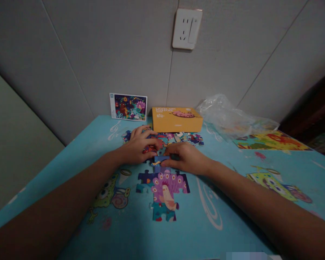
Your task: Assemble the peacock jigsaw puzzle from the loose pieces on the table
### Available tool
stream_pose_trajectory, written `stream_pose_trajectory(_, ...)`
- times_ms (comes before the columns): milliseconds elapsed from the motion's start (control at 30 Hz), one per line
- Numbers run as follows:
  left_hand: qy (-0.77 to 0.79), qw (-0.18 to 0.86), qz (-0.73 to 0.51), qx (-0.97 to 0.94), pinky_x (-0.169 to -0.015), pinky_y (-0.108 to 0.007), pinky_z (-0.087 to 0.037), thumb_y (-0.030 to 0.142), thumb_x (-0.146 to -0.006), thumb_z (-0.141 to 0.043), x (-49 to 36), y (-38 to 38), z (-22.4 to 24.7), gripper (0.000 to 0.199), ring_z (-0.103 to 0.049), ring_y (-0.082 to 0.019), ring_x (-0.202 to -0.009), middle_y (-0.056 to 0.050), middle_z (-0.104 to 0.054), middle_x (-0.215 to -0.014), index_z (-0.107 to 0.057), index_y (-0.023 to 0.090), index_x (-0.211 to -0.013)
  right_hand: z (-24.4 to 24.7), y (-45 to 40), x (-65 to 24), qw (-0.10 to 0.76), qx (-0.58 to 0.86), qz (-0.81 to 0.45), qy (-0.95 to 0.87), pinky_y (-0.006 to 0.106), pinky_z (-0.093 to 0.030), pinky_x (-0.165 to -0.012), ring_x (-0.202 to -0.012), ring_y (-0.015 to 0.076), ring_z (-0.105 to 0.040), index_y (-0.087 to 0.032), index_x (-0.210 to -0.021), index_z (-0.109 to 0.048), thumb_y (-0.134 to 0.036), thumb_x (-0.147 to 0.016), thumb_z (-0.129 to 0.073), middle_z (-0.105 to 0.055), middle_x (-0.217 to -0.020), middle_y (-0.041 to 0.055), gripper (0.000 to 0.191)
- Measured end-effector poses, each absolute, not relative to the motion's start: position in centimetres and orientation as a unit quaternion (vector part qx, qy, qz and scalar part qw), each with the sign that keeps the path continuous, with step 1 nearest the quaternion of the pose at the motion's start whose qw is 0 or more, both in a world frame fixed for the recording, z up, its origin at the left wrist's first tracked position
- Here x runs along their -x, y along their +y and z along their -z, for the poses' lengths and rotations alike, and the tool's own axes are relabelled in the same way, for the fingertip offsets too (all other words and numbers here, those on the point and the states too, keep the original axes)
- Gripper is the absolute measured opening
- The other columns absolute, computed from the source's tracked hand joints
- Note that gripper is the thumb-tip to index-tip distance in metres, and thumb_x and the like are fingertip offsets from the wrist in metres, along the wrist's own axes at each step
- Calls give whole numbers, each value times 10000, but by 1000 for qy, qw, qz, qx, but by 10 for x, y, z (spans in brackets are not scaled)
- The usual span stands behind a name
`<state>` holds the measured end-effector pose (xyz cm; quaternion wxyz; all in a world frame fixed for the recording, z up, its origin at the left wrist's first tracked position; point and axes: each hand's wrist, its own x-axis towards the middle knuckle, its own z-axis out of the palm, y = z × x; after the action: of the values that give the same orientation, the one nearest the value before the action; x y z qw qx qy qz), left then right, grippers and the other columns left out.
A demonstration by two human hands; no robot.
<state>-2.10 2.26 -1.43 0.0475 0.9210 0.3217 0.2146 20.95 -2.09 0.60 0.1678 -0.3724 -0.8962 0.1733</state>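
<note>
My left hand (138,146) rests over the loose jigsaw pieces (180,137), its fingers spread and touching some of them. To its right, my right hand (186,157) has thumb and fingers bent around a dark blue puzzle piece (159,160), which lies just above the joined section; part of it is hidden by the fingers. Nearer me lies that joined puzzle section (166,187), with a purple, pink and white bird-like figure and teal pieces below it. Between the two hands, other colourful pieces are partly covered.
Behind the pieces stands a yellow puzzle box (177,121). A picture card (130,107) leans on the wall to its left. Right of the box are a clear plastic bag (227,115) and a colourful sheet (276,141). A blue cartoon-printed cloth (119,231) covers the table.
</note>
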Motion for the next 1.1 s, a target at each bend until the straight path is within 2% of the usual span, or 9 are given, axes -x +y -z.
stream_pose_trajectory(133,366,27,-239,-899,-1073,-620,-238,340,-809,-701,19,25,16,236,-314,-365,-1322,-68,-556,-1325,-722,301,-1041,-4,-20,-211,174,343,-151,-911,330,-441,-798,-882,199,-609,-180,-964,-712,-454,-860,-664,-663,-958,75,297)
stream_pose_trajectory(267,382,4,-245,-891,-1052,-614,-270,343,-823,-692,18,26,18,203,-333,-375,-1299,-73,-573,-1298,-733,285,-1013,-2,-20,-212,165,363,-125,-909,359,-455,-832,-930,223,-583,-182,-1011,-723,-486,-816,-700,-602,-1059,95,362)
stream_pose_trajectory(567,368,-21,-248,-896,-1049,-571,-288,377,-868,-635,18,25,18,221,-351,-343,-1277,-79,-569,-1287,-722,280,-1047,-6,-21,-209,137,372,-135,-908,385,-452,-873,-980,247,-588,-186,-1066,-710,-450,-820,-706,-604,-1064,101,361)
stream_pose_trajectory(733,448,-40,-294,-843,-1014,-576,-319,423,-877,-591,21,33,23,276,-382,-354,-1226,-88,-613,-1201,-714,256,-1060,-7,-21,-209,132,352,-149,-915,331,-445,-809,-917,218,-607,-169,-1031,-716,-414,-842,-691,-641,-1004,94,310)
stream_pose_trajectory(867,595,-21,-330,-733,-1008,-578,-339,492,-868,-560,31,50,30,375,-427,-378,-1203,-128,-640,-1152,-703,243,-1109,-8,-21,-208,128,357,-161,-911,284,-397,-662,-733,166,-570,-170,-1002,-713,-393,-823,-703,-640,-848,46,287)
stream_pose_trajectory(1000,664,55,-377,-644,-1034,-518,-342,459,-777,-647,39,65,32,329,-509,-365,-1171,-143,-676,-1089,-729,221,-988,-5,-24,-203,116,361,-169,-910,263,-352,-604,-653,138,-529,-174,-971,-709,-426,-774,-744,-609,-747,8,321)
stream_pose_trajectory(1100,652,104,-450,-601,-1007,-431,-382,376,-726,-667,44,71,31,196,-598,-303,-1046,-96,-715,-964,-723,219,-828,-13,-26,-205,122,346,-151,-918,272,-381,-635,-704,152,-562,-185,-945,-708,-411,-783,-738,-649,-806,25,279)
